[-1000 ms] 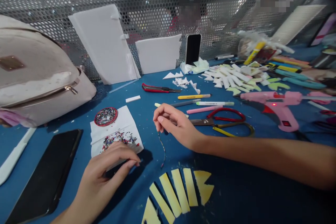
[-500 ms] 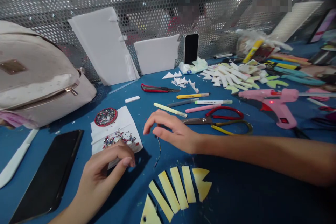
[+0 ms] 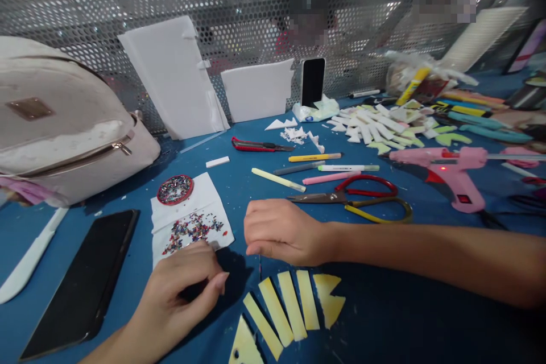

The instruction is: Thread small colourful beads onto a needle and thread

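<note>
Loose beads (image 3: 191, 228) lay on white paper (image 3: 213, 190), just past left hand (image 3: 183, 290), nearer hand. Left fingers curled, tips hidden; could not tell if pinching. Thin string (image 3: 260, 266) hung below right hand (image 3: 285, 233), long way up and down. Right fingers curled together, seemed clamped on string; pinch hidden.

A thin strand (image 3: 260, 267) shows just below the right fingers (image 3: 260, 230); coloured beads (image 3: 194, 227) lie scattered on white paper (image 3: 209, 190).
</note>
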A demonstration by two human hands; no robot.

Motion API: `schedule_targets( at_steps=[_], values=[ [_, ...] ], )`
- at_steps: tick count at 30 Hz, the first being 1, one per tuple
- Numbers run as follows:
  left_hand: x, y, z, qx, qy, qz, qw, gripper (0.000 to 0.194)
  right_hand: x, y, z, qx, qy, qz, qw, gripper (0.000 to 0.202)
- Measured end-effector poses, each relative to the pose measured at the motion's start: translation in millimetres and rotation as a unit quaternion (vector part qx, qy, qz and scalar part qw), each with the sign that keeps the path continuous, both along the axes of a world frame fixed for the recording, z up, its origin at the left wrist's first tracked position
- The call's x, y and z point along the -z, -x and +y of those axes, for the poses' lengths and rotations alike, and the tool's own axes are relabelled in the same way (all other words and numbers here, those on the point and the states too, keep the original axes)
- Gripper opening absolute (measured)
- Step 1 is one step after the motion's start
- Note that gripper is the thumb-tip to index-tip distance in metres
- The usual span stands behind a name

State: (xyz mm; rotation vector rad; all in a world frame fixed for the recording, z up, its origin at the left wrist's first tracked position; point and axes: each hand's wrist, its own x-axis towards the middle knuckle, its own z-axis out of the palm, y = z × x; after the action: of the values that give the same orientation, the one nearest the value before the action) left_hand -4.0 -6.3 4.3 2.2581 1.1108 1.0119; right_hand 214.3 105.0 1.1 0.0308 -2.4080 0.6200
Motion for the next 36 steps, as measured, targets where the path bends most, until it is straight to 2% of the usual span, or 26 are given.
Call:
schedule_targets(
  at_steps=[4,10,14,21,29,31,34,36],
  values=[
    [6.7,1,-3,0.007,-0.007,0.013,1.0,0.029,-2.7,0,-2,-0.053,0.002,-0.045,0.998,0.052],
    [6.0,-4,-2,0.041,-0.048,0.037,0.997,0.021,6.1,2,-1,-0.054,-0.04,-0.058,0.996,0.026],
    [1.7,-7,-1,0.053,-0.059,0.053,0.995,0.019,8.7,1,0,-0.048,-0.032,-0.031,0.998,0.015],
    [5.2,-6,-1,0.049,-0.066,0.04,0.996,0.018,3.6,0,0,-0.04,0.01,-0.011,0.999,0.014],
    [4.6,-8,-4,0.081,-0.07,0.111,0.988,0.029,2.6,1,0,0.0,0.045,-0.023,0.999,0.012],
    [0.8,-6,-2,0.088,-0.083,0.136,0.983,0.027,2.7,1,-1,-0.002,0.043,-0.017,0.999,0.011],
    [-13.0,8,8,0.088,-0.093,0.183,0.975,0.019,3.0,1,-1,0.001,0.049,-0.016,0.999,0.01],
    [-23.7,29,20,0.047,-0.059,0.184,0.98,0.021,3.5,1,-1,0.001,0.055,-0.018,0.998,0.009]
  ],
)
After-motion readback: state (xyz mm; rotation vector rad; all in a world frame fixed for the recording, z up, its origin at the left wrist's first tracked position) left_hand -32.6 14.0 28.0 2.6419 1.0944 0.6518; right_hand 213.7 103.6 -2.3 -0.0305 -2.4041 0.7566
